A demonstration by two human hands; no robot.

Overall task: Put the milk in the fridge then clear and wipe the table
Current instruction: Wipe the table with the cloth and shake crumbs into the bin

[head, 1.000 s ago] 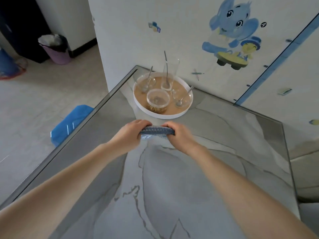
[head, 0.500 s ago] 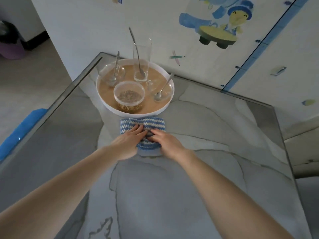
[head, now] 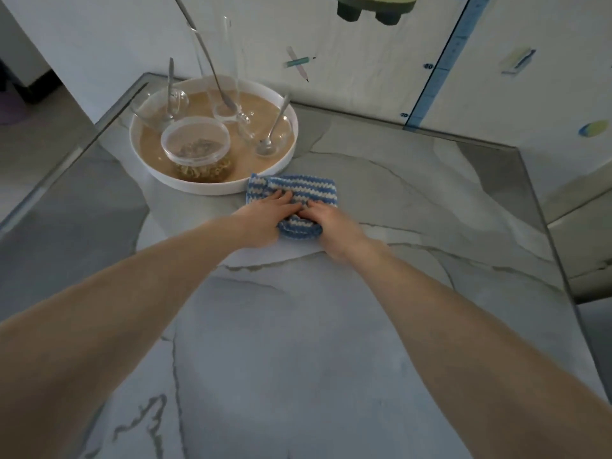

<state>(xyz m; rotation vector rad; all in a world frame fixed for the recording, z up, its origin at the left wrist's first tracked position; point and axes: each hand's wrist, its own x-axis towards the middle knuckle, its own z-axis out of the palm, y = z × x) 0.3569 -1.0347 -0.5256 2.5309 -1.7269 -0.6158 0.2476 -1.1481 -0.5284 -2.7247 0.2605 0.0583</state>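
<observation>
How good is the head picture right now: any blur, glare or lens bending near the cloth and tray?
Head view: dim, even light, no hard glare on the table; the cloth, left hand and right hand look slightly soft; the tray reads clearly; wide-angle distortion stretches the forearms toward the bottom corners.

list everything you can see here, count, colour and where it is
table: 1, grey-white marble pattern, fills the view
tray: 1, white rim, tan base, table's far left corner
tall glass: 1, clear, back of tray
small glass cups: 2, clear, left and right on tray
spoons: 3, metal, one in each glass
lidded container: 1, clear, brownish food inside, front of tray
cloth: 1, blue-white striped, on table by tray's near rim
pencil sticker: 1, green, wall
ruler strip: 1, blue, wall
left hand: 1, presses cloth
right hand: 1, presses cloth
</observation>
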